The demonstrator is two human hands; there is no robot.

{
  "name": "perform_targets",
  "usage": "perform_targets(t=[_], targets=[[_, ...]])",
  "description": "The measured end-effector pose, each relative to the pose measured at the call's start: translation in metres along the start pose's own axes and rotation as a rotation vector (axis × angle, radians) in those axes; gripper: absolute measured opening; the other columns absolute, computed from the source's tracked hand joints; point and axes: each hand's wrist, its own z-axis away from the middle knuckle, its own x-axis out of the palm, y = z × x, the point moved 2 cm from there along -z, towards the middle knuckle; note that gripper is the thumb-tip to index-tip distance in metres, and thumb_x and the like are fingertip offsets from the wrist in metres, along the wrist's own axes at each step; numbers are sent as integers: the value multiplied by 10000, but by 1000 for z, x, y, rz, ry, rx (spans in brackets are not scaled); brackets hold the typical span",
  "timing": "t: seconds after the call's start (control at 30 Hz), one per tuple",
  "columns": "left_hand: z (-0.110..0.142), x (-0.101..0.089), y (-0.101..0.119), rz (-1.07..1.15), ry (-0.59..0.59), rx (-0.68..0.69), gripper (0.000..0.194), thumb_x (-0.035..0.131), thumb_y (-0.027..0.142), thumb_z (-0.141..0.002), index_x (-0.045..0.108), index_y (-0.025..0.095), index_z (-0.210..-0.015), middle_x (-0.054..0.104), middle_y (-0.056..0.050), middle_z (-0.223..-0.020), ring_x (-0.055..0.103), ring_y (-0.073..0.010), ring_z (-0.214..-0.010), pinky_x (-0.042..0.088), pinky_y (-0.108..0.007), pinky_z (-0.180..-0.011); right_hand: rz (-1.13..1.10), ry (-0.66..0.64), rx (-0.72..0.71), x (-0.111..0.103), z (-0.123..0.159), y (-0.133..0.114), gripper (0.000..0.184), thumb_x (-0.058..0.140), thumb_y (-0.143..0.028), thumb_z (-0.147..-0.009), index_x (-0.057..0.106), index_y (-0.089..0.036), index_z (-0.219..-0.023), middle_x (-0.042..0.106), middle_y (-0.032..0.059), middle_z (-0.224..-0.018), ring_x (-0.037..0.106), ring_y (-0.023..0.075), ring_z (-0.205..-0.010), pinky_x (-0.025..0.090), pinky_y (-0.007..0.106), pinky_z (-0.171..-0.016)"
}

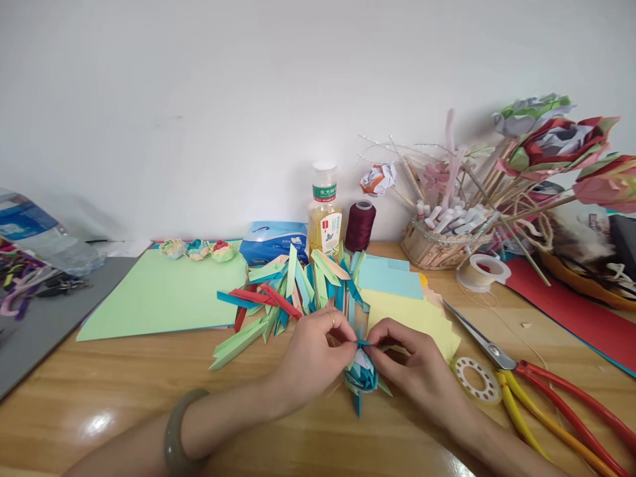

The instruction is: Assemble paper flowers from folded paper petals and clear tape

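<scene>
A: How many hands are shown, and how are the fingers set?

B: Two. In the left hand (318, 351) and the right hand (410, 361), thumb and forefinger are closed together, and the blue tip of one folded-paper piece (362, 376) is pinched. The piece is located between the hands; whether the wooden table (163, 371) is touched cannot be told.

A: What is counted around it?

B: Beyond the hands, one heap of folded strips (278, 291) is seen; overlap prevents counting. Three paper rosettes (197, 249) are lined up along one green sheet (163, 291). One bottle (325, 222) is flanked by one blue pack (275, 244) and one maroon spool (360, 226). One pair of scissors (499, 356) is laid rightward.
</scene>
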Motion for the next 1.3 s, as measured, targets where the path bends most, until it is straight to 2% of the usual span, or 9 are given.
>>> perform_targets(t=[0.37, 0.6, 0.73, 0.8, 0.9, 0.97, 1.07, 1.17, 1.3], targets=[[2, -4, 10, -92, -21, 132, 165, 479, 4, -620, 514, 161, -583, 496, 15, -700, 501, -101, -642, 398, -207, -565, 345, 16, -361, -7, 4, -4, 93, 497, -156, -855, 579, -198, -867, 663, 28, -762, 620, 141, -672, 488, 237, -611], [-5, -14, 19, 196, -154, -128, 202, 530, 167, -729, 600, 180, -918, 616, -9, -725, 601, -156, -694, 481, -287, -646, 490, 95, -672, -17, 6, -14, 202, 487, -56, -839, 544, -223, -937, 700, 49, -843, 660, 151, -753, 522, 247, -638], [-6, -14, 20, 118, -162, 0, 66, 639, 167, -687, 628, 170, -752, 631, -15, -765, 598, -147, -728, 482, -267, -676, 564, 188, -791, -21, 7, -19, 226, 518, -44, -820, 558, -221, -954, 680, 81, -958, 641, 186, -898, 526, 299, -743], [-4, -14, 20, 88, -93, 112, 27, 619, 144, -712, 609, 168, -701, 615, -13, -744, 597, -138, -714, 486, -251, -649, 575, 296, -755, -24, 9, -23, 211, 544, -60, -803, 566, -221, -938, 650, 88, -961, 619, 199, -891, 511, 320, -733], [1, -14, 21, -42, 32, 383, 98, 578, 76, -739, 606, 169, -724, 601, -21, -759, 593, -123, -716, 486, -231, -631, 471, 364, -541, -26, 10, -28, 108, 553, -137, -813, 563, -212, -889, 608, 42, -802, 583, 175, -741, 486, 295, -642], [5, -13, 22, -150, 91, 599, 136, 557, 38, -748, 600, 167, -746, 592, -23, -747, 590, -112, -696, 485, -227, -633, 354, 277, -364, -25, 8, -30, 57, 515, -205, -852, 565, -210, -825, 584, 7, -711, 547, 147, -636, 462, 258, -570], [8, -10, 22, -283, 136, 815, 147, 532, 28, -763, 577, 168, -761, 581, -29, -744, 586, -112, -675, 482, -228, -605, 226, 133, -189, -21, 4, -31, 184, 489, -278, -875, 577, -207, -730, 585, -15, -658, 531, 128, -585, 437, 231, -537], [9, -8, 19, -353, 124, 831, 144, 506, 42, -782, 557, 175, -760, 578, -38, -780, 589, -121, -698, 486, -236, -615, 175, 94, -120, -18, 2, -31, 216, 506, -317, -860, 577, -202, -691, 597, -17, -646, 551, 134, -604, 435, 230, -550], [9, -6, 13, -326, 85, 701, 151, 479, 66, -825, 535, 185, -751, 594, -42, -803, 593, -134, -751, 485, -262, -683, 174, 85, -105, -17, 1, -26, 236, 476, -332, -874, 567, -199, -702, 610, -1, -673, 563, 150, -634, 447, 244, -581]])
